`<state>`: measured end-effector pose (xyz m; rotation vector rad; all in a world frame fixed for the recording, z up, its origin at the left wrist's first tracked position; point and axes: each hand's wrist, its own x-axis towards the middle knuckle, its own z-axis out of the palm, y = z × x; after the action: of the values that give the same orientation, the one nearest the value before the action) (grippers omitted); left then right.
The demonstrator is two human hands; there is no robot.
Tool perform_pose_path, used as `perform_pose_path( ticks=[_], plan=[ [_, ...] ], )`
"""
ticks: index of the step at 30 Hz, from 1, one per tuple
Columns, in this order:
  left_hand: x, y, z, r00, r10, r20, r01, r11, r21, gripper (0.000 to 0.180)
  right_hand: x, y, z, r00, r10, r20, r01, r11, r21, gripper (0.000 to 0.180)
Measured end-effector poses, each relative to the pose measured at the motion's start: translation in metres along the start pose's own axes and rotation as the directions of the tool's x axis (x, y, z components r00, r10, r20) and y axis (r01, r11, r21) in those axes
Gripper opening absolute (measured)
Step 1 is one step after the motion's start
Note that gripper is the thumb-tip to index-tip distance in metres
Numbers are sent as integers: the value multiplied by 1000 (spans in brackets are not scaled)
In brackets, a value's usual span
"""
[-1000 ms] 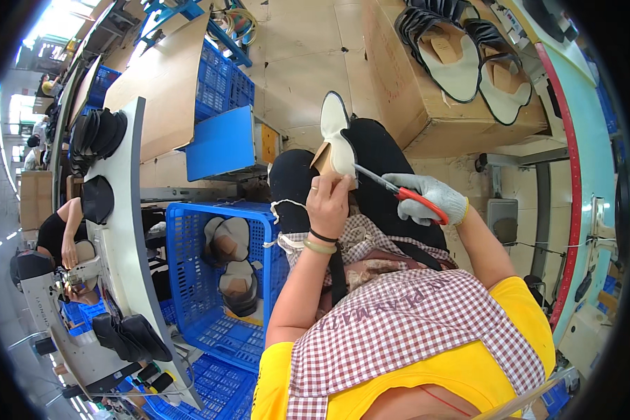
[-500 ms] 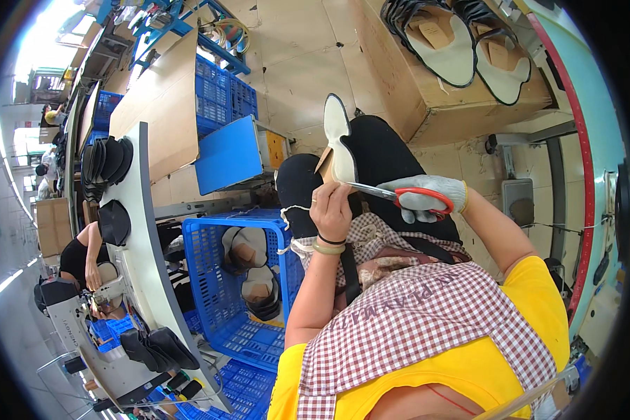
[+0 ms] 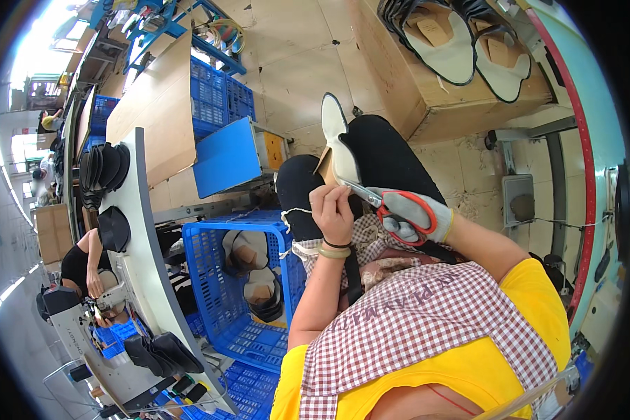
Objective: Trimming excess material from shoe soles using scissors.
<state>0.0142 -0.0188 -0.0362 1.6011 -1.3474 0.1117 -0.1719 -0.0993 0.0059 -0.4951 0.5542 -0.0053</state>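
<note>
My left hand (image 3: 331,212) is closed in a pinch on the near end of a cream shoe piece (image 3: 344,159) with dark edging, which rests over my knees. A tan flap (image 3: 324,164) shows along its left side. My gloved right hand (image 3: 407,215) grips red-handled scissors (image 3: 366,195) with its fingers around the handles. The blade tips lie right beside my left fingertips, at the near end of the shoe piece. What exactly sits between the blades is too small to tell.
A blue crate (image 3: 215,294) holding similar shoe pieces (image 3: 261,288) stands at my left. Stacked pieces (image 3: 441,49) lie on a cardboard box (image 3: 427,115) ahead to the right. At far left, a co-worker's arm (image 3: 91,262) reaches to a sewing machine (image 3: 84,336) beside a grey table (image 3: 138,210).
My right hand and the scissors have moved left and slightly nearer to me, with the handles now spread wider. My left hand keeps its hold on the shoe piece.
</note>
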Motion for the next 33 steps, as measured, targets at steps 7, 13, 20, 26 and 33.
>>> perform_pose_path(
  ticks=[7,13,20,26,33],
  plan=[
    [-8,5,-7,487,-755,440,809,199,-554,16,-2,17,15,995,-65,-75,71,994,82,55],
    [-9,14,-4,514,-646,565,759,34,-651,12,-9,24,23,984,-84,-156,104,987,124,53],
    [-22,30,8,522,-611,595,700,-92,-708,9,-4,44,19,972,-156,-176,194,954,229,44],
    [-31,29,10,488,-593,640,746,-98,-659,6,1,44,28,948,-169,-268,232,947,221,41],
    [-38,25,10,493,-545,679,773,-83,-628,4,8,38,39,908,-158,-387,279,919,279,38]
  ],
)
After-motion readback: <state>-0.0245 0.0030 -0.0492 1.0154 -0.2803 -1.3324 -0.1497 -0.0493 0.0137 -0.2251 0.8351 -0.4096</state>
